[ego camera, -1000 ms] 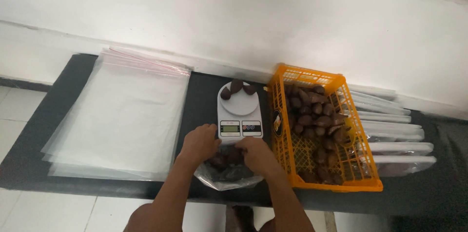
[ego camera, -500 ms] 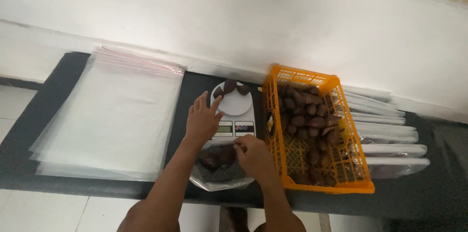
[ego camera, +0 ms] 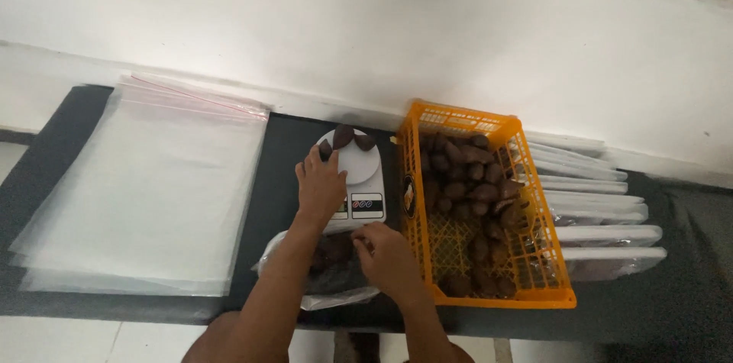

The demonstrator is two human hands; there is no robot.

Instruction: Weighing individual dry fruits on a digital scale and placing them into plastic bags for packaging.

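My left hand lies across a white kitchen scale, its fingertips closing on a dark brown fruit at the left edge of the round plate. Two more brown fruits rest at the plate's far side. My right hand pinches the open rim of a clear plastic bag with several brown fruits in it. That bag sits at the table's front edge, just below the scale.
An orange plastic crate with several brown fruits stands right of the scale. A stack of large clear zip bags covers the left of the black table. Flat stacked bags lie right of the crate. A white wall runs behind.
My left hand left the bag, reached up onto the scale and closed its spread fingers on the leftmost fruit. My right hand stayed on the bag's rim. The camera shifted slightly right.
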